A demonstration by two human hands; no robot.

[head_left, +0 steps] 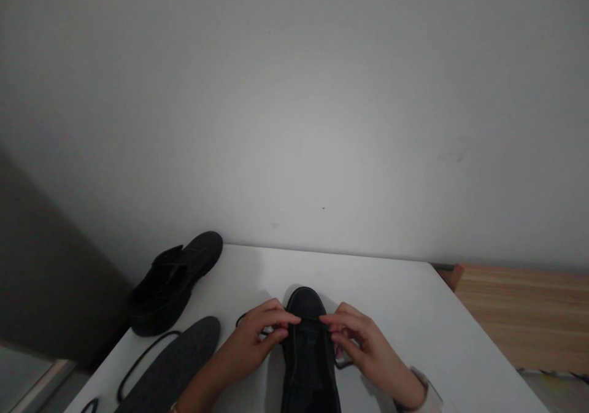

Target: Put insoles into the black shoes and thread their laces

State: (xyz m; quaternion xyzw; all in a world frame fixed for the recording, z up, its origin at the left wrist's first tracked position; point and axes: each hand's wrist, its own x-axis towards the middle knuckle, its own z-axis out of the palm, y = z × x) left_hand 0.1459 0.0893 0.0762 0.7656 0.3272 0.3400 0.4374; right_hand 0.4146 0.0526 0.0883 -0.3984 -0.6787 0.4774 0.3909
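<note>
A black shoe [309, 376] lies in front of me on the white table, its toe pointing at the wall. From the left, my left hand [258, 333] is closed at the shoe's lacing edge, thumb and fingers pinching the black shoelace. My right hand [361, 345] pinches in the same way at the opposite edge, its index fingertip level with the left one near the toe cap. Dark lace loops stick out beside both hands. Exactly how the lace runs under the fingertips is hard to see in the dim light.
A second black shoe [177, 281] stands at the table's back left corner. Nearer me lie a dark grey insole [184, 358] and a loose black lace [138, 364]. The white table [405, 302] meets a pale wall [304, 106]. Wooden boards [519, 308] are at the right.
</note>
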